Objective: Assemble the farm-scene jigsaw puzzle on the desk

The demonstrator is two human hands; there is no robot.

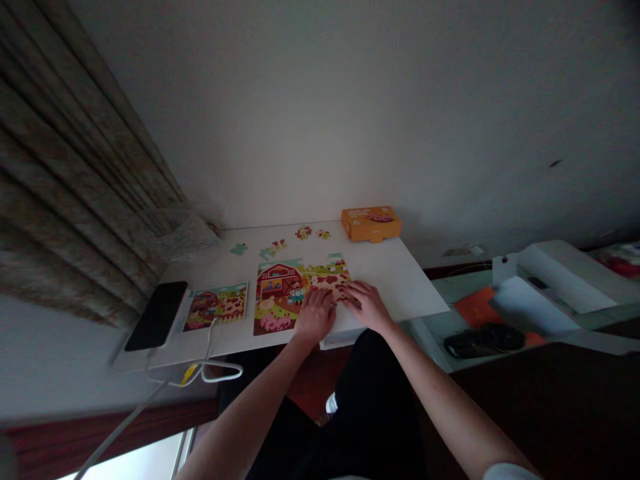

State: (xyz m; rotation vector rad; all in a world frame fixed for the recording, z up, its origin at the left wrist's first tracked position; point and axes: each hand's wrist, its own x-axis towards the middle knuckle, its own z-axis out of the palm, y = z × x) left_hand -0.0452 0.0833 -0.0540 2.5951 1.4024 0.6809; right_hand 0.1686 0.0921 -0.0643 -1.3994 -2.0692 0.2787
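Observation:
A jigsaw puzzle (277,293) with a red barn, pink pigs and a spotted cow lies on the white table, largely joined, with gaps along its top edge. My left hand (316,315) rests on its lower right part, palm down and fingers laid over the pieces. At the right edge of the picture, my right hand (369,305) has its fingers bent and pressed on a brown-spotted puzzle piece (344,291). The fingers partly cover that piece, and the lower right corner is hidden by both hands.
Several loose pieces (273,250) lie behind the puzzle. An orange box (373,225) stands at the back right. Left of the puzzle are a reference picture card (216,307), a black phone (157,317) and a white cable (223,369). The white table (395,280) ends close to my lap.

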